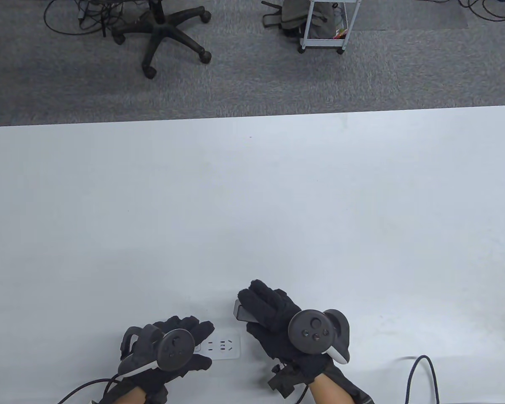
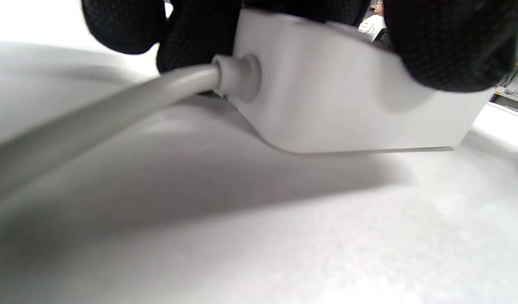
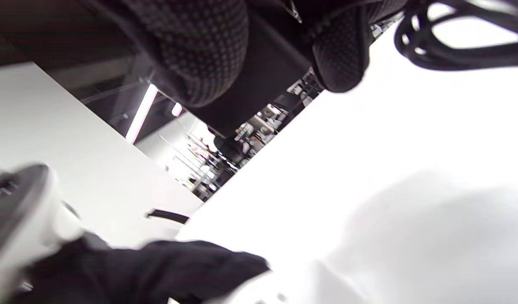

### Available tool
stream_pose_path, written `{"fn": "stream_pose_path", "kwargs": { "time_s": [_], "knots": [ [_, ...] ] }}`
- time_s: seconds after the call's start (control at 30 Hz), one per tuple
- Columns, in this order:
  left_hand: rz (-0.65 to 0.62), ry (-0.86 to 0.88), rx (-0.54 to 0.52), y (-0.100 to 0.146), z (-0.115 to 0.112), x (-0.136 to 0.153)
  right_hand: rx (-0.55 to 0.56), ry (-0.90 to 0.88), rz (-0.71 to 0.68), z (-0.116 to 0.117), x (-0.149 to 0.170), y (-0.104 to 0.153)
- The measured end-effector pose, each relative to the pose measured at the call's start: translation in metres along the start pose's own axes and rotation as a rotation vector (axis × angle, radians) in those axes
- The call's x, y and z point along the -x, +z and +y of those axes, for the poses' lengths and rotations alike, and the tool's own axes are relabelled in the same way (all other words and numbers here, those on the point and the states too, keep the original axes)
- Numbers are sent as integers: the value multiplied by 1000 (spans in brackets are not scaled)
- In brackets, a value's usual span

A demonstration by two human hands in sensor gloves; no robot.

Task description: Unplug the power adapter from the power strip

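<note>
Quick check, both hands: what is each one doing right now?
Left hand: presses down on the power strip, fingers over its cord end.
Right hand: grips the dark power adapter, clear of the strip's sockets.

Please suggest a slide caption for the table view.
Left hand holds the strip down; right hand lifts the adapter clear.

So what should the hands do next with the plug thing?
Probably the right hand should set the adapter down on the table. It already holds it lifted clear of the power strip, whose sockets show bare, while the left hand presses the strip down.
</note>
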State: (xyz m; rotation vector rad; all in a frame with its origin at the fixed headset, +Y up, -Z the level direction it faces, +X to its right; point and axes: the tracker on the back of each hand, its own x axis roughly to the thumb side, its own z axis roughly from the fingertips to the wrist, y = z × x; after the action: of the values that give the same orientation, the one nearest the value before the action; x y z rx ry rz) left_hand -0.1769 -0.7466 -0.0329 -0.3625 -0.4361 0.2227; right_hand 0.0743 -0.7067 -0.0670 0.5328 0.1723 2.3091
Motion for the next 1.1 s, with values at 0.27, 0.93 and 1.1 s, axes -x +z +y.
{"fn": "stream_pose_path", "kwargs": {
  "time_s": [0.27, 0.93, 1.1],
  "knots": [
    [-4, 5, 2, 0, 0, 1, -153, 31, 44, 25, 12, -10],
    [-5, 1, 0, 0, -1, 0, -17, 262, 365, 39, 38, -20],
    [-3, -8, -1, 0, -1, 0, 11, 281, 372, 36, 40, -19]
  ]
}}
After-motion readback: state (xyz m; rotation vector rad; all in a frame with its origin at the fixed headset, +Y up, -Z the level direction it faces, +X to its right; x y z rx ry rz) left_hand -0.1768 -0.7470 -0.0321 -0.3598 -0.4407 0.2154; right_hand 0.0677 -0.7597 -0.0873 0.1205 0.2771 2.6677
